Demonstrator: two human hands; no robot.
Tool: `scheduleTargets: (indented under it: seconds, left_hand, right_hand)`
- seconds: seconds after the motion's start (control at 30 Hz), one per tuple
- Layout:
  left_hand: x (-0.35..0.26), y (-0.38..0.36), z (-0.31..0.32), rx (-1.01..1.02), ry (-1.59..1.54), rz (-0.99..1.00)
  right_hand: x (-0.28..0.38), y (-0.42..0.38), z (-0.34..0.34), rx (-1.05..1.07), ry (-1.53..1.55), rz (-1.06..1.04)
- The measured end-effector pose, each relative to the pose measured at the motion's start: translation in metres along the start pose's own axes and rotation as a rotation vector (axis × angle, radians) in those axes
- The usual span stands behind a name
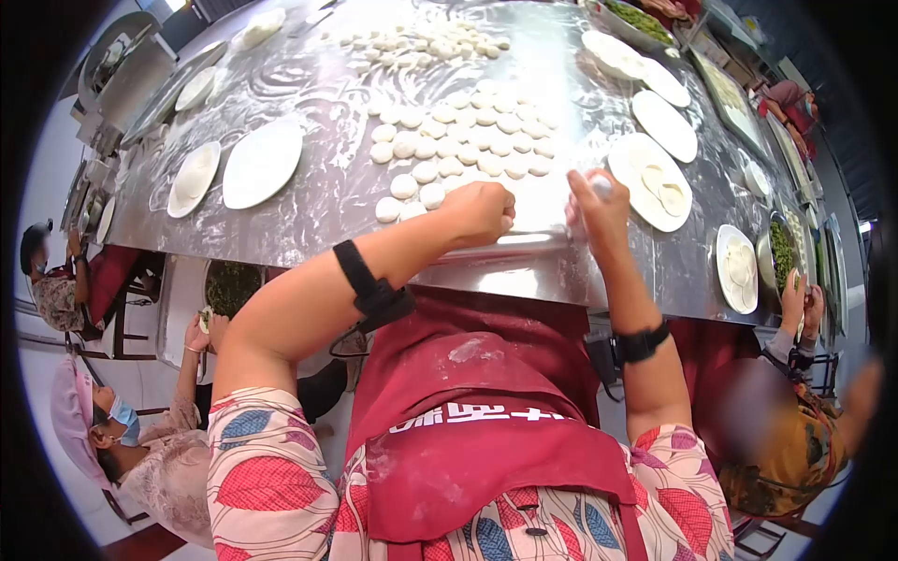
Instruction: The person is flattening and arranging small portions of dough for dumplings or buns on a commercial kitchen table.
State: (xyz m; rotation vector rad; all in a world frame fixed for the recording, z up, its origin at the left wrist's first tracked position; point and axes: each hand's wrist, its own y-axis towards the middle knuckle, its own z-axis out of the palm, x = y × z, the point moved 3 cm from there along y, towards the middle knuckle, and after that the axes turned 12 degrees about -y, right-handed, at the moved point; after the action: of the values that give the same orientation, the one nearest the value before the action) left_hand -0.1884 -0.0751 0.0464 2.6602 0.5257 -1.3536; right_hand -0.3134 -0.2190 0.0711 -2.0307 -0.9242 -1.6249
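My left hand is curled closed over the floured metal table, just below the rows of small round dough pieces. What its fingers hold, if anything, is hidden. To its right, my right hand is closed around a pale, roller-like object, partly covered by the fingers. A bright, floury patch of the table lies between the two hands. Just right of my right hand is a white oval plate with thin round dough wrappers on it.
More dough pieces lie farther back. White plates stand at left and others at right. A bowl of green filling is near the right edge. Co-workers sit at lower left and lower right.
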Motion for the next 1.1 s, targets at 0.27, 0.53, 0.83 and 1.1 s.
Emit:
scheduleTargets:
  seconds: [0.27,0.53,0.83,1.1]
  left_hand:
    - [0.018,-0.001,-0.006,0.187,-0.215,-0.087]
    - [0.004,0.014,-0.001,0.228,-0.068,0.041]
    - [0.008,0.012,0.002,0.098,-0.066,-0.001]
    - [0.014,-0.003,0.002,0.048,-0.19,-0.077]
  right_hand:
    - [-0.006,-0.057,-0.024,0.215,0.041,-0.017]
    - [-0.005,-0.002,-0.005,0.032,-0.047,0.033]
    - [0.002,0.008,0.006,-0.034,-0.106,-0.028]
    - [-0.006,-0.066,-0.019,-0.009,0.059,-0.024]
